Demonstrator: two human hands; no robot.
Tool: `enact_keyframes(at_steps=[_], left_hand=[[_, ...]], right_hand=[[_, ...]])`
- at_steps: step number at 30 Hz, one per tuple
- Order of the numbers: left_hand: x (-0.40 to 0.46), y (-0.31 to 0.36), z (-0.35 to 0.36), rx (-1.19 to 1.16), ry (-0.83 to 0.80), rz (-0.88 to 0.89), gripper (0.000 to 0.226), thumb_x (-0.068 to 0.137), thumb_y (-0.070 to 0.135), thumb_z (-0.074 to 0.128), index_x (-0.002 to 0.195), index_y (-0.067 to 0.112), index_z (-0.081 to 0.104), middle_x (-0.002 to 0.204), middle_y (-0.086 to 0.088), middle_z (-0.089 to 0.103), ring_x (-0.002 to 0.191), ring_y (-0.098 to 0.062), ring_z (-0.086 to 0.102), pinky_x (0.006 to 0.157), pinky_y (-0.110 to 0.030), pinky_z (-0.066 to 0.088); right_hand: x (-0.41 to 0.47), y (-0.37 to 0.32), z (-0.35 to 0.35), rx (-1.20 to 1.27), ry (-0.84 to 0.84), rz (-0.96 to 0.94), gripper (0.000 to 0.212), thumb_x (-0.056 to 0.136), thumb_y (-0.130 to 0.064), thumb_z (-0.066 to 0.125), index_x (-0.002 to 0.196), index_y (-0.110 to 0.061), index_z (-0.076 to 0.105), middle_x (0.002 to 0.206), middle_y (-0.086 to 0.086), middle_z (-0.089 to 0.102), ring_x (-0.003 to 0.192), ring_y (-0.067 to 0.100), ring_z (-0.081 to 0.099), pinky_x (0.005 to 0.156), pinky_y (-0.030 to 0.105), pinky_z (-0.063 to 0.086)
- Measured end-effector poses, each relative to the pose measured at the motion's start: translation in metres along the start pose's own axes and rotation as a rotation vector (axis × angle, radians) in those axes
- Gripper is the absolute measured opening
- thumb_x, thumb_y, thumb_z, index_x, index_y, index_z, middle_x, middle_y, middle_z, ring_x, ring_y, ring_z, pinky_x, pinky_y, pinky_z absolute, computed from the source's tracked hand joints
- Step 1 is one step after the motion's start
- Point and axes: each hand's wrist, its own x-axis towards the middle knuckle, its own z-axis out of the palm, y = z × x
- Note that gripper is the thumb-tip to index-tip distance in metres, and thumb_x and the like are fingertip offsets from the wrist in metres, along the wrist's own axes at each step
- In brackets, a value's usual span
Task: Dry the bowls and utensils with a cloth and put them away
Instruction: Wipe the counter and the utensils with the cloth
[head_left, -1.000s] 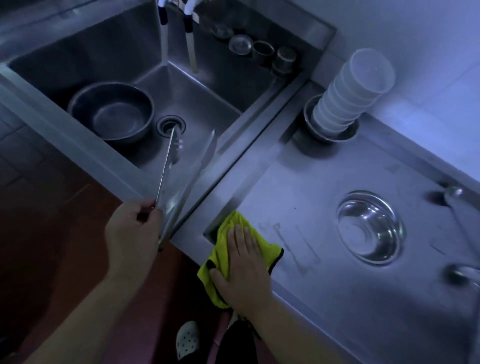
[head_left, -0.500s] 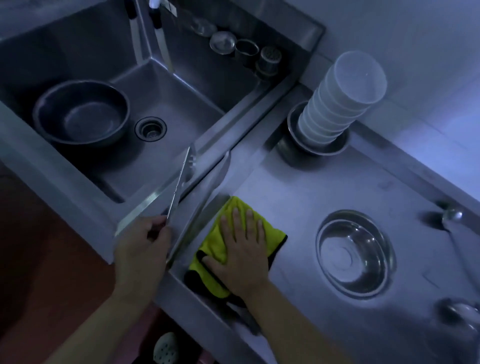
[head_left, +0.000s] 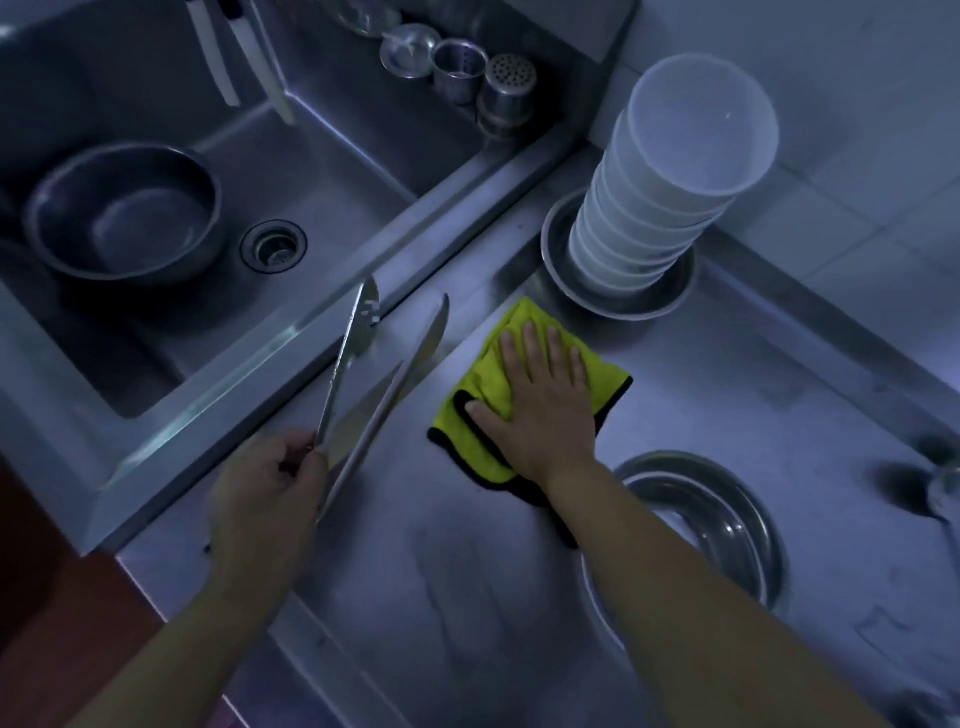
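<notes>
Left hand: the left hand (head_left: 265, 488), at about 7 o'clock in the picture, has its fingers curled round the joined end of the metal tongs (head_left: 382, 374). It holds them up over the counter.
Tongs: the two long arms stand apart and point toward 1 o'clock, near the sink edge. The cloth is not touching them.
Right hand: the right hand (head_left: 540, 400) lies flat with straight fingers, pressing down on the yellow cloth (head_left: 498, 384) in the middle of the picture.
Cloth: it lies bunched on the steel counter (head_left: 426, 597), just to the right of the tongs' tips.
Done so far: a tall stack of white bowls (head_left: 670, 192) sits in a metal dish at 1 o'clock. They look put away, but I cannot tell if they are dry.
Still to do: I think the tongs come next for drying. A metal bowl (head_left: 717, 530) waits on the counter at 4 o'clock, partly behind the right arm. Another metal bowl (head_left: 124, 213) sits in the sink (head_left: 332, 171) at 10 o'clock.
How far: about the middle, I guess.
</notes>
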Motion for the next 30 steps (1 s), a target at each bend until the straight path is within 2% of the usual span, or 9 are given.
enact_keyframes(at_steps=[4, 9, 11, 14, 16, 20, 24, 27, 30], left_hand=[[-0.004, -0.007, 0.001, 0.142, -0.024, 0.081, 0.014, 0.082, 0.009, 0.062, 0.084, 0.022, 0.067, 0.077, 0.003, 0.061, 0.072, -0.017, 0.056, 0.065, -0.028, 0.037], [-0.007, -0.024, -0.011, 0.188, -0.092, 0.175, 0.016, 0.083, 0.01, 0.063, 0.089, 0.023, 0.068, 0.08, 0.008, 0.058, 0.071, -0.013, 0.056, 0.063, -0.031, 0.042], [-0.007, -0.027, -0.015, 0.198, -0.113, 0.207, 0.015, 0.083, 0.011, 0.063, 0.088, 0.025, 0.066, 0.079, 0.01, 0.056, 0.07, -0.009, 0.054, 0.06, -0.028, 0.044], [-0.006, -0.029, -0.02, 0.193, -0.16, 0.224, 0.013, 0.084, 0.015, 0.06, 0.085, 0.028, 0.064, 0.078, 0.014, 0.054, 0.074, 0.002, 0.051, 0.059, -0.009, 0.033], [-0.005, -0.029, -0.025, 0.171, -0.174, 0.226, 0.012, 0.086, 0.018, 0.058, 0.084, 0.028, 0.064, 0.079, 0.017, 0.053, 0.076, 0.005, 0.05, 0.059, -0.007, 0.033], [-0.002, -0.03, -0.04, 0.201, -0.13, 0.284, 0.011, 0.085, 0.02, 0.055, 0.078, 0.026, 0.061, 0.077, 0.009, 0.054, 0.07, -0.007, 0.051, 0.06, -0.025, 0.034], [-0.003, -0.032, -0.046, 0.236, -0.127, 0.345, 0.007, 0.086, 0.021, 0.056, 0.083, 0.024, 0.061, 0.081, 0.007, 0.056, 0.071, -0.011, 0.053, 0.06, -0.028, 0.036], [-0.008, -0.034, -0.043, 0.306, -0.181, 0.419, 0.009, 0.087, 0.02, 0.055, 0.089, 0.019, 0.064, 0.085, 0.003, 0.056, 0.079, -0.021, 0.057, 0.064, -0.031, 0.04], [-0.018, -0.031, -0.035, 0.402, -0.237, 0.476, 0.013, 0.088, 0.019, 0.055, 0.094, 0.012, 0.064, 0.093, -0.009, 0.06, 0.085, -0.03, 0.058, 0.066, -0.036, 0.042]], right_hand=[[-0.014, 0.03, -0.004, -0.033, 0.006, 0.126, 0.089, 0.081, -0.076, 0.016, 0.152, -0.023, 0.007, 0.16, 0.006, 0.001, 0.147, 0.027, -0.005, 0.119, 0.045, -0.003], [-0.049, 0.005, 0.0, -0.005, 0.059, 0.349, 0.083, 0.087, -0.065, 0.034, 0.151, -0.014, 0.02, 0.158, 0.014, 0.014, 0.146, 0.034, 0.007, 0.118, 0.049, 0.006], [-0.068, -0.02, 0.002, 0.003, 0.076, 0.361, 0.082, 0.086, -0.064, 0.031, 0.15, -0.012, 0.024, 0.156, 0.017, 0.019, 0.145, 0.037, 0.011, 0.118, 0.051, 0.008], [-0.1, -0.064, 0.009, 0.03, 0.078, 0.293, 0.082, 0.086, -0.064, 0.03, 0.149, -0.011, 0.026, 0.155, 0.017, 0.021, 0.144, 0.039, 0.012, 0.117, 0.053, 0.01], [-0.117, -0.096, 0.015, 0.052, 0.056, 0.236, 0.082, 0.086, -0.065, 0.033, 0.149, -0.012, 0.026, 0.156, 0.016, 0.02, 0.145, 0.038, 0.01, 0.117, 0.053, 0.01], [-0.138, -0.15, 0.022, 0.111, 0.01, 0.086, 0.075, 0.086, -0.059, 0.036, 0.148, -0.017, 0.031, 0.156, 0.011, 0.022, 0.145, 0.034, 0.011, 0.117, 0.054, 0.013], [-0.165, -0.16, 0.026, 0.121, -0.07, -0.134, 0.067, 0.09, -0.051, 0.034, 0.151, -0.025, 0.021, 0.159, 0.003, 0.008, 0.147, 0.028, -0.003, 0.118, 0.052, 0.004], [-0.197, -0.146, 0.022, 0.178, -0.093, -0.132, 0.065, 0.091, -0.05, 0.028, 0.151, -0.027, 0.019, 0.159, -0.002, 0.004, 0.146, 0.024, -0.009, 0.118, 0.048, -0.006], [-0.239, -0.12, 0.016, 0.174, -0.09, -0.049, 0.064, 0.091, -0.05, 0.033, 0.15, -0.028, 0.022, 0.159, -0.003, 0.007, 0.147, 0.026, -0.002, 0.118, 0.043, -0.001]])
